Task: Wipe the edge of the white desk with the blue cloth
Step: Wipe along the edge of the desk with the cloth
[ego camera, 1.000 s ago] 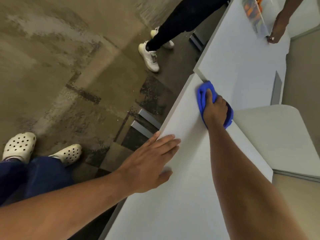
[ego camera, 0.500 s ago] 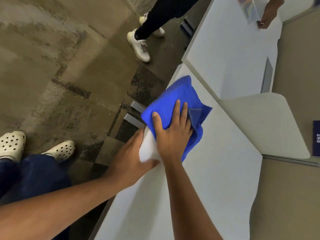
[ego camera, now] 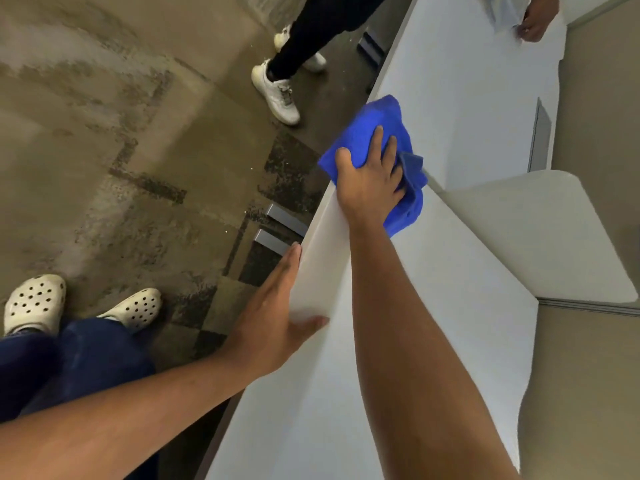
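Mottled brown floor [ego camera: 104, 140] runs along the left of the white desk [ego camera: 433, 306]. Nearest, pale clogs [ego camera: 131, 308] stand beside it. The left hand [ego camera: 273, 317] grips the desk's near edge, fingers together along the side and thumb on top. Farther along, the right hand [ego camera: 369, 181] presses the blue cloth [ego camera: 372, 133] over the edge, fingers spread, gripping it. Beyond stand another person's white sneakers [ego camera: 277, 93] (that person's hand is blurred).
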A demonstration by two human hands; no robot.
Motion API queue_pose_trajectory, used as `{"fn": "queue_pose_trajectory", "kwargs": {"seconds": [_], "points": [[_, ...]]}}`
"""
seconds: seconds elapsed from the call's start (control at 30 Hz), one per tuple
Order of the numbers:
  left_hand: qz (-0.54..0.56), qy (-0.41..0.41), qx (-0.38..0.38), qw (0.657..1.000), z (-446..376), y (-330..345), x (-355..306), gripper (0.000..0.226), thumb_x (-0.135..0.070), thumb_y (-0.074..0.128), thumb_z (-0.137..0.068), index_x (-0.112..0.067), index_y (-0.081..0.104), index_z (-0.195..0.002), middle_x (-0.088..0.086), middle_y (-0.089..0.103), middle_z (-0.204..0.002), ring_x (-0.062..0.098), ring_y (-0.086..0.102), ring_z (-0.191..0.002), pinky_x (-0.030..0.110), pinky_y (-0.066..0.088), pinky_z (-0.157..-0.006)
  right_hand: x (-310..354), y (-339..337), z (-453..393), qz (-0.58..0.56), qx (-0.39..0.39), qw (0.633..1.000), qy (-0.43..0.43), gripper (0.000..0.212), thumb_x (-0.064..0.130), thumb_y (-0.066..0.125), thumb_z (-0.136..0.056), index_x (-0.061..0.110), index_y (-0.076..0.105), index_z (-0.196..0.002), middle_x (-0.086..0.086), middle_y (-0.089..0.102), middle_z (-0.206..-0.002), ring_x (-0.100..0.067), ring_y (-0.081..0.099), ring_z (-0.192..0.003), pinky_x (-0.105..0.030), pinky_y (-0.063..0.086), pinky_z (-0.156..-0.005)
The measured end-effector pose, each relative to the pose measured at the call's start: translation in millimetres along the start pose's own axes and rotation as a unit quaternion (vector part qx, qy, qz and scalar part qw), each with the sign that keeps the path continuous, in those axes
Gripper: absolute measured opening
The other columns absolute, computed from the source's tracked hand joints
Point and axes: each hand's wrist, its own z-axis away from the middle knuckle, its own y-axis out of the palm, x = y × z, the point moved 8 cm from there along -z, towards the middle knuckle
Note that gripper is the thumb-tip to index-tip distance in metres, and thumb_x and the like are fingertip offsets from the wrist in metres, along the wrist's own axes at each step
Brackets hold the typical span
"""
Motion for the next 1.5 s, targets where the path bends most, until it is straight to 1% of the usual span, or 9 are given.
{"fn": "queue_pose_trajectory", "kwargs": {"seconds": [0.23,0.33,0.43,0.6,0.8,0.93,1.1,1.37,1.5], "points": [[0.027,-0.026,-0.007,0.999,-1,-5,1,0.108,-0.047,0.082,-0.083,-0.023,0.017,-0.166,-0.006,0.03,-0.171,0.015,0.034,-0.155,0.044,0.039,-0.123,10,15,76,-0.011,0.002,0.996,-0.087,0.081,0.04,0.054,-0.094,0.035,0.017,-0.166,0.003,0.007,-0.178,-0.032,0.013,-0.162,-0.059,0.014,-0.127],[0.034,-0.04,-0.008,0.999,0,-4,4,0.111,-0.051,0.082,-0.083,-0.03,0.013,-0.167,-0.01,0.027,-0.172,0.015,0.033,-0.155,0.047,0.039,-0.123,15,6,51,-0.003,-0.005,0.987,-0.158,0.059,0.033,0.053,-0.095,0.026,0.047,-0.154,-0.002,0.025,-0.174,-0.031,0.027,-0.157,-0.053,0.02,-0.129],[0.024,-0.045,-0.004,0.999,0,-5,5,0.113,-0.053,0.081,-0.083,-0.033,0.008,-0.167,-0.014,0.018,-0.174,0.013,0.024,-0.158,0.049,0.032,-0.126,33,-8,18,-0.017,0.01,0.943,-0.333,0.033,0.026,0.051,-0.095,0.011,0.072,-0.115,-0.009,0.066,-0.133,-0.032,0.054,-0.131,-0.048,0.029,-0.124],[0.04,-0.043,-0.003,0.998,1,-6,4,0.11,-0.052,0.081,-0.083,-0.035,0.011,-0.166,-0.015,0.028,-0.17,0.013,0.038,-0.15,0.048,0.042,-0.12,46,-14,-24,0.016,0.019,0.907,-0.421,0.049,0.041,0.038,-0.09,0.009,0.075,-0.093,-0.012,0.071,-0.096,-0.031,0.061,-0.097,-0.049,0.045,-0.1],[0.017,-0.047,0.014,0.999,-2,-4,6,0.111,-0.056,0.079,-0.084,-0.036,0.007,-0.166,-0.015,0.029,-0.169,0.015,0.042,-0.147,0.047,0.046,-0.116,39,-13,-39,-0.049,0.003,0.935,-0.351,0.042,0.039,0.044,-0.093,0.012,0.075,-0.102,-0.009,0.073,-0.104,-0.029,0.064,-0.102,-0.051,0.049,-0.102],[0.032,-0.056,0.041,0.997,-2,0,7,0.109,-0.057,0.075,-0.087,-0.038,0.003,-0.165,-0.011,0.03,-0.168,0.02,0.045,-0.144,0.054,0.05,-0.113,19,-21,-39,-0.145,-0.024,0.961,-0.235,0.039,0.031,0.055,-0.103,0.019,0.064,-0.139,-0.001,0.071,-0.131,-0.021,0.066,-0.118,-0.048,0.051,-0.109],[0.018,-0.073,0.046,0.996,-3,6,9,0.111,-0.059,0.073,-0.088,-0.04,-0.006,-0.164,-0.011,0.02,-0.173,0.022,0.036,-0.152,0.05,0.042,-0.118,-27,-4,-1,-0.059,-0.031,0.991,-0.117,0.071,0.061,0.041,-0.103,0.025,0.034,-0.163,0.001,0.035,-0.171,-0.025,0.028,-0.16,-0.05,0.022,-0.131],[0.041,-0.047,0.024,0.998,-2,7,13,0.107,-0.058,0.07,-0.09,-0.041,-0.007,-0.162,-0.017,0.012,-0.174,0.018,0.024,-0.158,0.033,0.025,-0.119,-75,-9,-10,-0.029,0.007,0.994,0.105,0.084,0.078,0.026,-0.1,0.031,0.011,-0.168,0.005,0.009,-0.178,-0.03,0.004,-0.165,-0.065,0.004,-0.129],[0.031,-0.045,0.009,0.998,-3,6,11,0.106,-0.053,0.074,-0.089,-0.045,-0.004,-0.16,-0.016,0.021,-0.171,0.017,0.032,-0.153,0.044,0.036,-0.12,-27,4,-12,-0.05,0.009,0.987,0.151,0.091,0.084,0.023,-0.095,0.033,0.005,-0.169,0.005,0.003,-0.179,-0.035,-0.002,-0.164,-0.071,-0.002,-0.125]]}}
